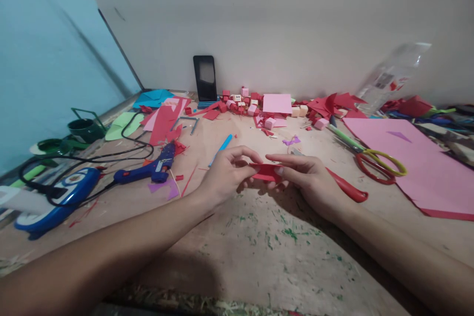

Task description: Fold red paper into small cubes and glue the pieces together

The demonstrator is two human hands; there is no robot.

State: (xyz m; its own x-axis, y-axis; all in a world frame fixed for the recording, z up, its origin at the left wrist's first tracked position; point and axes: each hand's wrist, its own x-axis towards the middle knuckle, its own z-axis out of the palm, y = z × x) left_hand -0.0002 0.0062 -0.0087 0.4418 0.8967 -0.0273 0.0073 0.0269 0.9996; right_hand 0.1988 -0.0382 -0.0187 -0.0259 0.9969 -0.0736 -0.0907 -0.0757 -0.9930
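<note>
A small folded piece of red paper (267, 173) is held between my two hands above the middle of the table. My left hand (231, 170) pinches its left end with thumb and fingers. At the other end, my right hand (305, 175) grips it the same way, its index finger stretched along the top edge. A red-handled tool (348, 186) lies just right of my right hand, its front part hidden. Close behind my left hand is a blue pen-like stick (221, 149).
A blue glue gun (157, 168) with a black cord lies left. Scissors (379, 160) rest by pink sheets (429, 168) at right. Small paper cubes (244, 103), a phone (205, 79) and a tilted plastic bottle (394, 76) stand along the back wall.
</note>
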